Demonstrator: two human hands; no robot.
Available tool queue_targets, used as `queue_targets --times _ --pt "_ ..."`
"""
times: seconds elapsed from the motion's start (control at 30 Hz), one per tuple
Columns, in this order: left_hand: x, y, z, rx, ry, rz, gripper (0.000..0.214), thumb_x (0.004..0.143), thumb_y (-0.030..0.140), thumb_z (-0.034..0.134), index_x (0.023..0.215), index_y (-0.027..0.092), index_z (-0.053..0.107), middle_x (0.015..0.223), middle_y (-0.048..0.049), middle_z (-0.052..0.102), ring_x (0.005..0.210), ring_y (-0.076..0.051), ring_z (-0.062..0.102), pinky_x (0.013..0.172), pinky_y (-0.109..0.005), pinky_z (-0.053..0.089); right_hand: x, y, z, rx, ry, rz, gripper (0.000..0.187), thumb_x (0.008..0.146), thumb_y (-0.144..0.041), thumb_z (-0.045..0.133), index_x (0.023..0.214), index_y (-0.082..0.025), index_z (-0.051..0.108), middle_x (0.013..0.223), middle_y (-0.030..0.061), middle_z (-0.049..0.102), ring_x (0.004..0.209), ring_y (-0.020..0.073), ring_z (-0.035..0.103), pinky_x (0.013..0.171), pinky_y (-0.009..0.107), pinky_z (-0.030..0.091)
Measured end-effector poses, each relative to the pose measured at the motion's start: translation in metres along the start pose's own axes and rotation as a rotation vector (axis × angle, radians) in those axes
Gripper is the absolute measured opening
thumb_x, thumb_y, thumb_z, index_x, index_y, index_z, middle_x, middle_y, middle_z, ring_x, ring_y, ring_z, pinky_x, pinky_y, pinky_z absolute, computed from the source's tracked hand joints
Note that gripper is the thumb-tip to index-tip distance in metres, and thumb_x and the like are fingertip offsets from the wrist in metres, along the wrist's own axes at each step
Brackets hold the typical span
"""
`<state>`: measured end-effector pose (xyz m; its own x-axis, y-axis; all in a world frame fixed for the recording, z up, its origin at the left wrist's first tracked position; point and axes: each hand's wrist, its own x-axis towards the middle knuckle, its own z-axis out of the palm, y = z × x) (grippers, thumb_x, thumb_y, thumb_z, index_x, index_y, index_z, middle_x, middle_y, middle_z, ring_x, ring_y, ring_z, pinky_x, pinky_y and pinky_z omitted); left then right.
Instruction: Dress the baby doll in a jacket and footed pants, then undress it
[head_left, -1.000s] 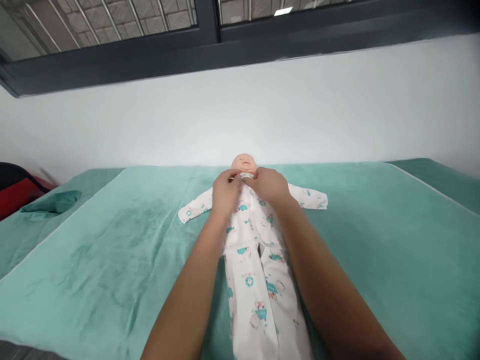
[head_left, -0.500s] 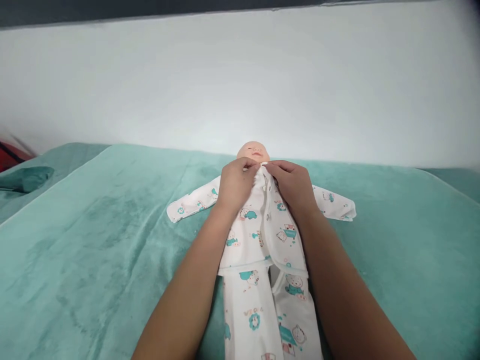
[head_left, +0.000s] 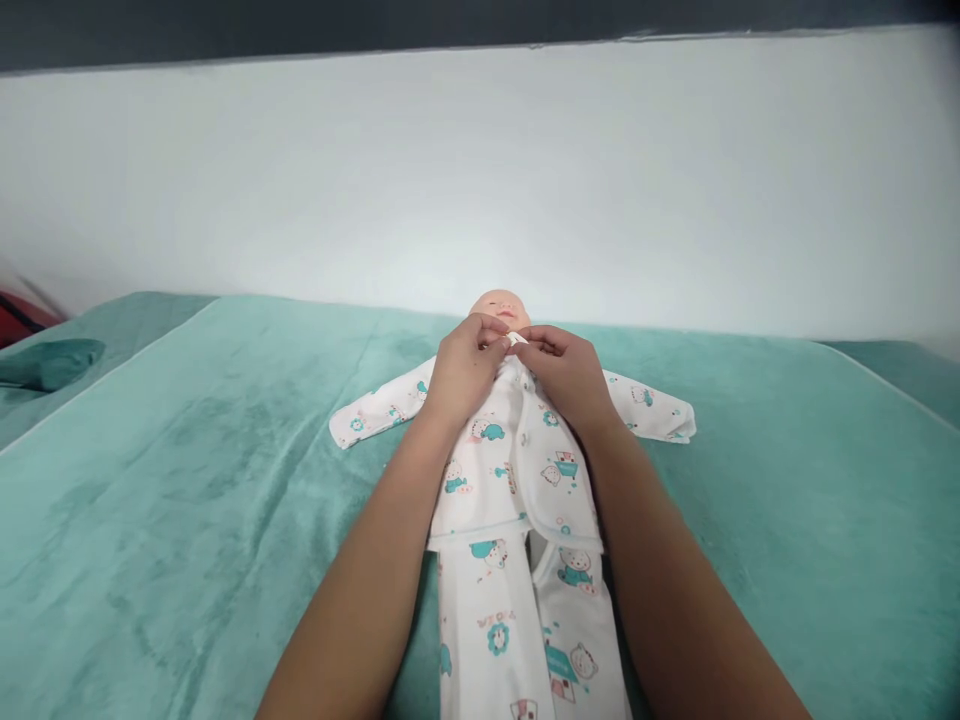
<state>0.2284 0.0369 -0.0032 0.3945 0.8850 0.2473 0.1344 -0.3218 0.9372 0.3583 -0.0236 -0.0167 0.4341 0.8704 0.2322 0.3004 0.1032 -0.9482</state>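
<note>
Being pinched at the collar point(head_left: 516, 341) by the fingers point(head_left: 489, 322) of the left hand point(head_left: 465, 365) and the right hand point(head_left: 568, 375), the shirt point(head_left: 480, 495) is being worn by a doll point(head_left: 501, 302), which is being supported by the green blanket point(head_left: 187, 500) near the far wall point(head_left: 480, 180).

head cam, fwd + down over doll point(head_left: 501, 304) twd wall point(head_left: 480, 180), fairly near
</note>
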Motion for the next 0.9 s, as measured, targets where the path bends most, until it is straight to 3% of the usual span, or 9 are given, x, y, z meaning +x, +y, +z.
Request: queue_targets --times 0.2,0.33,0.43,0.63,0.9 --pt "-0.001 0.002 -0.003 0.072 0.000 0.007 0.017 0.078 0.011 0.060 0.092 0.021 0.064 0.077 0.0006 0.071 0.072 -0.015 0.064 0.075 -0.028 0.049 -0.002 -0.004 0.000 -0.181 -0.043 -0.072 0.025 0.076 -0.038 0.064 0.093 -0.021 0.071 0.069 -0.0013 0.062 0.060 0.0140 0.052 0.057 0.028 0.040" --pt "-0.002 0.003 -0.004 0.026 -0.021 -0.028 0.021 0.080 0.017 0.059 0.100 0.021 0.063 0.072 0.0011 0.069 0.060 -0.013 0.060 0.066 -0.027 0.048 -0.003 -0.011 0.001 -0.421 -0.063 -0.222 0.016 0.078 -0.030 0.059 0.089 -0.023 0.069 0.064 -0.0019 0.056 0.060 0.0146 0.049 0.060 0.029 0.038" --pt "-0.004 0.006 -0.003 -0.022 -0.038 -0.057 0.024 0.082 0.023 0.058 0.106 0.021 0.062 0.069 0.0012 0.068 0.056 -0.013 0.058 0.061 -0.026 0.046 -0.003 -0.016 0.001 -0.518 -0.125 -0.262 0.020 0.076 -0.023 0.056 0.090 -0.024 0.071 0.062 -0.0017 0.054 0.059 0.0154 0.048 0.058 0.029 0.037" --pt "-0.007 0.009 0.001 -0.021 -0.014 -0.076 0.031 0.074 0.017 0.062 0.105 0.021 0.064 0.074 0.0010 0.070 0.073 -0.017 0.066 0.070 -0.028 0.049 -0.004 -0.014 0.001 -0.330 -0.163 -0.157 0.042 0.070 -0.019 0.058 0.109 -0.025 0.071 0.070 -0.0017 0.059 0.064 0.0152 0.052 0.061 0.028 0.041" --pt "-0.007 0.009 -0.001 -0.299 -0.001 -0.127 0.028 0.071 0.010 0.059 0.097 0.021 0.057 0.060 0.0070 0.052 0.048 -0.008 0.044 0.048 -0.021 0.034 -0.001 -0.005 -0.004 0.024 -0.210 -0.093 0.040 0.077 -0.030 0.062 0.117 -0.025 0.065 0.072 -0.0041 0.055 0.061 0.0118 0.049 0.058 0.025 0.040"
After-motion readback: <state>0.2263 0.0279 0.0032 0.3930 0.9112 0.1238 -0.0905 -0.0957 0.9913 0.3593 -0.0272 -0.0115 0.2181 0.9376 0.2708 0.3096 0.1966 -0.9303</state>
